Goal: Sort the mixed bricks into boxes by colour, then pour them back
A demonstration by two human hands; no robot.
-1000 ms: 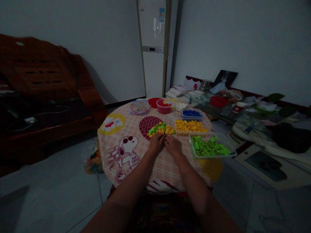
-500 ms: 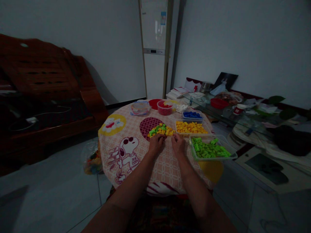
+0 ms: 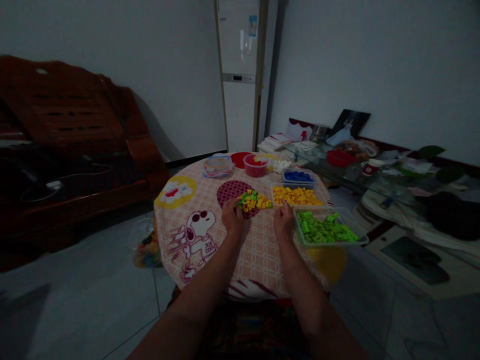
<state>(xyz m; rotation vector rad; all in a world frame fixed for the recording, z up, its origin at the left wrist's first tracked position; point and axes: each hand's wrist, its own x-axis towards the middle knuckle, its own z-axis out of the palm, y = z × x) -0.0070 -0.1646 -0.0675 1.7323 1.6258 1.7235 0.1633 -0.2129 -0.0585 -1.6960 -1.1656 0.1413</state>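
Note:
A loose pile of yellow and green bricks point(image 3: 254, 200) lies on the round table's patterned cloth point(image 3: 195, 235). My left hand point(image 3: 232, 218) rests at the pile's near left edge with its fingers curled in. My right hand point(image 3: 284, 220) sits right of the pile, by the front left corner of the tray of yellow bricks point(image 3: 296, 196) and beside the tray of green bricks point(image 3: 325, 228). Its fingers are drawn together. Whatever either hand holds is too small and dark to make out.
Further back on the table stand a tub of blue bricks point(image 3: 297, 176), a red bowl point(image 3: 255, 165) and a clear lidded box point(image 3: 216, 165). A cluttered glass table point(image 3: 375, 170) is at the right, a wooden bench point(image 3: 71, 145) at the left, a bag point(image 3: 144, 245) on the floor.
My hands were together at the pile's near edge. They have drawn apart: the left slid to the pile's left side, the right moved right toward the yellow and green trays.

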